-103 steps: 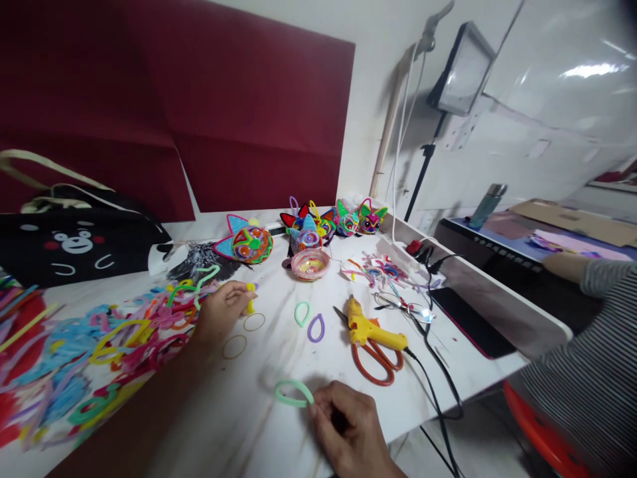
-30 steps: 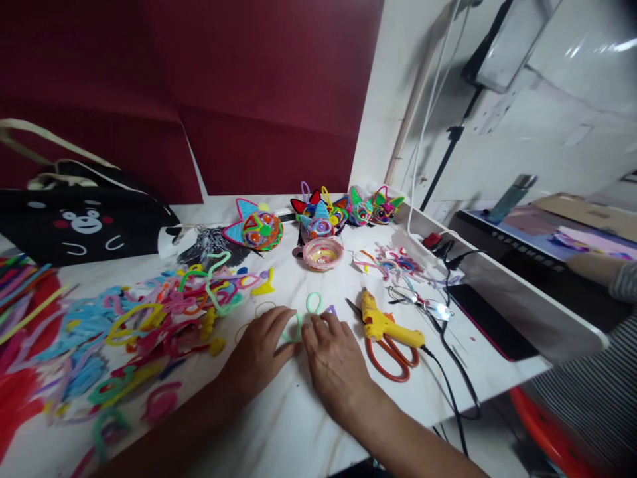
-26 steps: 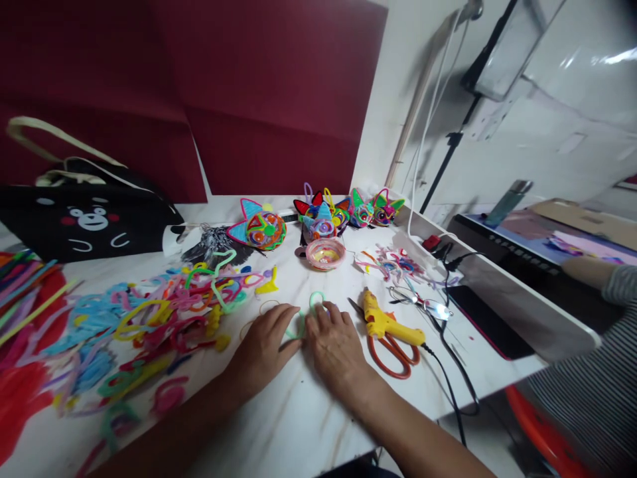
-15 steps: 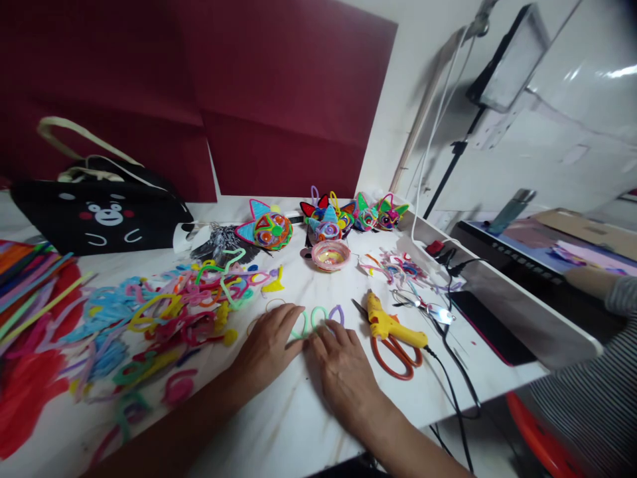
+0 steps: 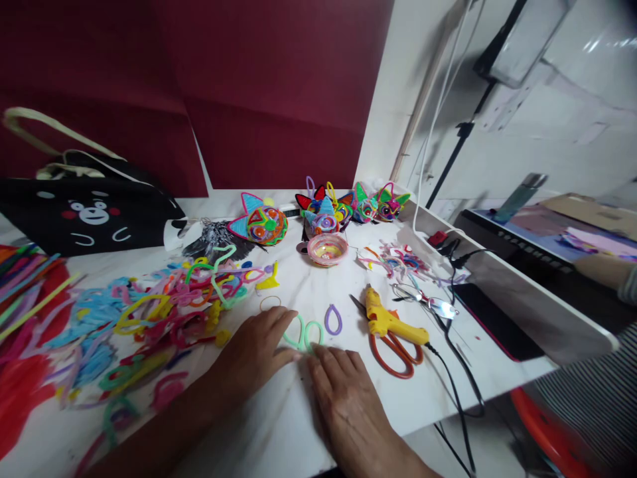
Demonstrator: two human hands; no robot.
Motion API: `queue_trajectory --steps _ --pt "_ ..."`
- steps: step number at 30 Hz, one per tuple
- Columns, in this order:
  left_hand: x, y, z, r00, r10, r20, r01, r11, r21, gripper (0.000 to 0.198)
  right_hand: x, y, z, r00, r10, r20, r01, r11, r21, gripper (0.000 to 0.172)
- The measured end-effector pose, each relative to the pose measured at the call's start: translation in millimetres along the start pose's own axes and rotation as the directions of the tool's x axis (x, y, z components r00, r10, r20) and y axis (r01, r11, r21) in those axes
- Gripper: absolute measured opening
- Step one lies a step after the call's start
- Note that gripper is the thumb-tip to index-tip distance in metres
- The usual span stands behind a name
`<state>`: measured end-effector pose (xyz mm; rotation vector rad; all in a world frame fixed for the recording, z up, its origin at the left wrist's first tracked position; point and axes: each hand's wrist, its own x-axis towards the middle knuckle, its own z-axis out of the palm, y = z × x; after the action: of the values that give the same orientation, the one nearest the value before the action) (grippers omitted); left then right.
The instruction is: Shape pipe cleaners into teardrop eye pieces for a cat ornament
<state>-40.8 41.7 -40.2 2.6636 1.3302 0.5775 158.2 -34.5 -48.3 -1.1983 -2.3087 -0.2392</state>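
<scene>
Two mint-green pipe cleaner loops (image 5: 301, 326) lie side by side on the white table. My left hand (image 5: 259, 345) rests at their left, thumb and fingers apart, fingertips at the left loop's edge. Flat on the table, my right hand (image 5: 346, 395) has its fingers stretched out, tips at the lower edge of the right loop. A purple pipe cleaner loop (image 5: 340, 322) lies on its own just beyond my right fingers. To the right are a yellow glue gun (image 5: 391, 322) and orange-handled scissors (image 5: 398, 368), partly under the gun.
Colourful pipe cleaner pieces (image 5: 149, 315) are heaped at left. Several cat-faced ornaments (image 5: 269, 226) and a small bowl (image 5: 327, 255) stand at the back. Glasses (image 5: 440, 307), a phone (image 5: 497, 325) and cables lie right. A black bag (image 5: 94, 222) stands back left; another person's arm (image 5: 600, 272) shows far right.
My right hand has drawn back slightly, leaving the purple loop and right green loop more exposed. My left hand has shifted slightly left in view. The camera view has turned a little.
</scene>
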Motion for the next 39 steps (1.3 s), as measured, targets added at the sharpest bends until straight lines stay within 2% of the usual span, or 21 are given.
queue_trajectory --steps 3,7,11,16,30,39 --pt "4.1 -13.9 1.5 0.998 0.056 0.01 -0.055 0.997 -0.047 0.037 -1.9 3.0 -5.9 1.0 0.004 -0.029 -0.003 0.998 0.061 0.028" --pt "7.8 -25.7 8.2 0.984 0.174 0.046 -0.173 0.985 -0.026 0.045 -6.9 6.7 -9.1 1.0 0.019 -0.014 -0.017 0.99 0.142 0.028" --pt "10.9 -28.6 10.0 0.969 0.226 0.096 -0.229 0.973 0.023 0.045 -11.5 7.4 -8.0 0.999 0.031 -0.032 -0.025 0.985 0.172 0.024" --pt "15.2 -31.3 6.2 0.963 0.233 0.136 -0.238 0.971 0.022 0.039 -11.1 6.0 -6.6 0.998 0.038 -0.048 -0.028 0.978 0.206 0.023" --pt "11.9 -38.1 -0.7 0.944 0.272 0.184 -0.26 0.962 -0.088 0.039 -7.6 2.6 -0.1 0.997 0.032 -0.071 -0.013 0.969 0.246 0.02" --pt "13.6 -34.8 -4.8 0.935 0.281 0.215 -0.285 0.959 -0.014 0.035 -4.5 -2.5 4.1 0.997 0.031 -0.074 -0.011 0.965 0.262 0.02"
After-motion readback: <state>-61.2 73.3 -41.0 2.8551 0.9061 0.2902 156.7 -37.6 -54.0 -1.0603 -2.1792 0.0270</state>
